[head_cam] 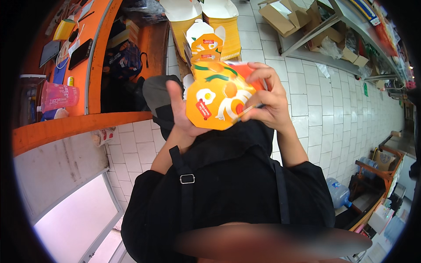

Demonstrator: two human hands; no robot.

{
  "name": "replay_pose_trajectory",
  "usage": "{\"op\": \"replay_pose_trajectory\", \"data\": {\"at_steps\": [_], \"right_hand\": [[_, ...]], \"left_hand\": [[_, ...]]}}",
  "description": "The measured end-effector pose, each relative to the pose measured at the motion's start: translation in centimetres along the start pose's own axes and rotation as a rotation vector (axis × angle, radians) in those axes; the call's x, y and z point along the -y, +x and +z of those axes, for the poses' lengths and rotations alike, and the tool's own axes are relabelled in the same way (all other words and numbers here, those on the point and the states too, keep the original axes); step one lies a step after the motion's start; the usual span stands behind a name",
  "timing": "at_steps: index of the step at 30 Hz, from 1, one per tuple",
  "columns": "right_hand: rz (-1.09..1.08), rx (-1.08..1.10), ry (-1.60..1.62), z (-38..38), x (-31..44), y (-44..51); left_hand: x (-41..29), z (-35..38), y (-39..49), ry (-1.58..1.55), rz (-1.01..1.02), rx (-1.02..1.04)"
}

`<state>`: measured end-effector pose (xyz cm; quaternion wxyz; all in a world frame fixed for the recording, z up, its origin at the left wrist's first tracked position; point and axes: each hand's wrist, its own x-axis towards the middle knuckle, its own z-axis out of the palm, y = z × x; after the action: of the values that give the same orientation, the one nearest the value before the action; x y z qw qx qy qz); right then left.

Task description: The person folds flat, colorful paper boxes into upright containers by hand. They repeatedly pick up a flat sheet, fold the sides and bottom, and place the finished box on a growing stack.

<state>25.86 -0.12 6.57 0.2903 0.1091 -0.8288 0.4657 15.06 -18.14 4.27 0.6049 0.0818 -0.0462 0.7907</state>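
A yellow printed paperboard food box (210, 98), part folded, lies over the palm and fingers of my left hand (184, 116), whose thumb stands up apart from it. My right hand (269, 95) pinches the box's right side, with the fingertips at its edge and at an orange-red panel. Just beyond the box, more yellow printed box pieces (206, 44) with white insides stand upright. Behind these are two tall nested stacks of yellow boxes, a left one (181, 24) and a right one (227, 33). The underside of the held box is hidden.
An orange table (84, 62) on the left holds a black phone (80, 54), a pink plastic cup (59, 95) and cables. At the upper right, opened cardboard boxes (286, 16) stand by a metal shelf (312, 54). A large water bottle (338, 194) is on the lower right.
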Motion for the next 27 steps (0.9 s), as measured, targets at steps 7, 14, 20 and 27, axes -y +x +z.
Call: {"op": "replay_pose_trajectory", "data": {"at_steps": [7, 14, 20, 27], "right_hand": [[0.162, -0.049, -0.001, 0.6, 0.4, -0.6], [0.133, -0.194, 0.144, 1.4, -0.1, -1.2], [0.213, -0.217, 0.446, 1.4, -0.1, -0.9], [0.354, -0.34, 0.671, 2.7, -0.7, -1.1]], "left_hand": [[0.2, 2.8, -2.3, 0.817, -0.022, -0.571], [0.8, 3.3, -1.2, 1.017, -0.04, -0.557], [0.2, 2.0, -1.4, 0.6, 0.067, -0.391], [0.9, 1.7, -1.0, 0.638, 0.03, -0.427]]}}
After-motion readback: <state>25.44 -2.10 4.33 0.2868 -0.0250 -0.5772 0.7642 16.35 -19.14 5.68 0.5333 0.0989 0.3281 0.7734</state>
